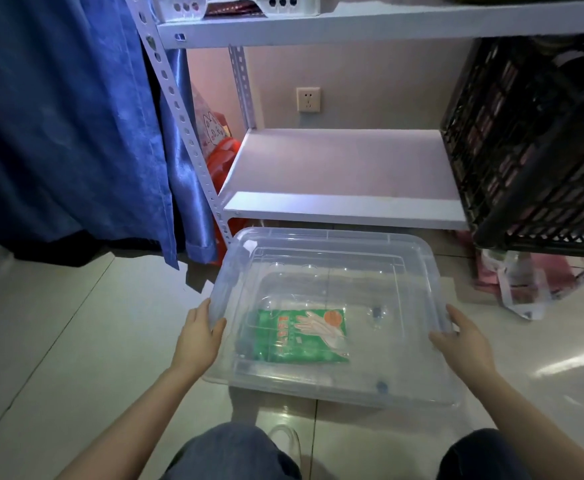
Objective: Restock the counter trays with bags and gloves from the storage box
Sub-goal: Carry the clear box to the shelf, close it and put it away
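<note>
A clear plastic storage box (332,247) with its transparent lid on sits on the tiled floor in front of a low shelf. Through the lid I see a green packet of disposable gloves (301,336) lying inside near the front left. My left hand (198,337) grips the box's left rim, thumb over the top edge. My right hand (460,339) grips the right rim the same way. The box looks slightly tilted, its front edge toward my knees.
A bare white shelf board (339,168) lies just behind the box. A black slotted crate (532,147) stands at the right, a blue curtain (65,126) at the left. A white basket (235,6) sits on the upper shelf. A plastic bag (522,289) lies on the floor right.
</note>
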Tool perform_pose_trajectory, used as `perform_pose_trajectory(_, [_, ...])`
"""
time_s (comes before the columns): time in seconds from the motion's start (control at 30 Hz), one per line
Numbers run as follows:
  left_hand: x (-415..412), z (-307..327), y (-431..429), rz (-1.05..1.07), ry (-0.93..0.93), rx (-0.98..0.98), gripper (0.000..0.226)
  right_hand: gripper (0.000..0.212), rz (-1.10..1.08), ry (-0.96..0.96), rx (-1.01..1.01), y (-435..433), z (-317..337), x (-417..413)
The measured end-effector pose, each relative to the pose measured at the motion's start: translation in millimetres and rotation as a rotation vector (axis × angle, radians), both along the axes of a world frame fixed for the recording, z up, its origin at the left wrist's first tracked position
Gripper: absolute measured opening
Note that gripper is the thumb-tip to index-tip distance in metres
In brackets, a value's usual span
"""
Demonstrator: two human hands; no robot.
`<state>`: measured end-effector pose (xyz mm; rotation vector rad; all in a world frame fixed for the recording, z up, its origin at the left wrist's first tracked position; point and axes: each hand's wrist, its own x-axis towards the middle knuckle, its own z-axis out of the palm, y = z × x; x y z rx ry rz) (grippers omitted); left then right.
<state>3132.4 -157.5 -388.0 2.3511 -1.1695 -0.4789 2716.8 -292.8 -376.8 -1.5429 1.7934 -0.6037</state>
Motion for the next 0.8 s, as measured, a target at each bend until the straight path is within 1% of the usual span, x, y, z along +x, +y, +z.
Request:
perform_pose_trajectory(0.13, [-13.5, -12.2, 19.0, 0.044, 0.032, -0.079, 0.046, 0.049, -0.028, 0.000, -0.076, 6.4, -6.8, 3.0])
perform_pose_trajectory(0.23, [-18.8, -17.2, 30.2, 0.066, 0.057, -0.124, 0.044, 0.044, -0.048, 0.006, -0.065, 11.1, -17.6, 4.6])
perform_pose_trajectory(0.33, [-9.8, -13.3, 19.8, 0.101, 0.050, -0.124, 0.038, 0.040, -0.053, -0.021, -0.058, 8.7, -26.1, 3.4])
perform_pose_trajectory(0.4, [-1.1, -10.3, 4.8, 0.125, 0.041, -0.130, 0.036, 0.045, -0.096, -0.050, 0.008, 1.3, -27.7, 3.2])
perform_pose_trajectory(0.43, [2.9, -9.4, -3.3, 0.143, 0.063, -0.111, 0.039, 0.048, -0.116, -0.058, 0.037, -3.2, -28.5, 3.2])
perform_pose_trajectory(0.53, [12.7, -13.2, -23.6, 0.209, 0.231, 0.059, 0.055, 0.055, -0.140, -0.067, 0.110, -14.0, -29.0, 4.1])
perform_pose_trajectory(0.6, [18.1, -19.5, -30.4, 0.249, 0.342, 0.122, 0.062, 0.060, -0.145, -0.082, 0.166, -18.6, -30.4, 3.1])
perform_pose_trajectory(0.7, [26.9, -25.6, -32.7, 0.323, 0.498, 0.068, 0.069, 0.070, -0.227, -0.174, 0.243, -22.8, -31.6, -0.1])
perform_pose_trajectory(0.77, [30.8, -27.5, -31.3, 0.353, 0.547, 0.023, 0.075, 0.074, -0.285, -0.239, 0.216, -23.7, -29.1, -1.8])
perform_pose_trajectory(0.8, [30.9, -27.3, -30.1, 0.357, 0.535, 0.000, 0.077, 0.075, -0.307, -0.246, 0.177, -24.0, -27.2, -2.5])
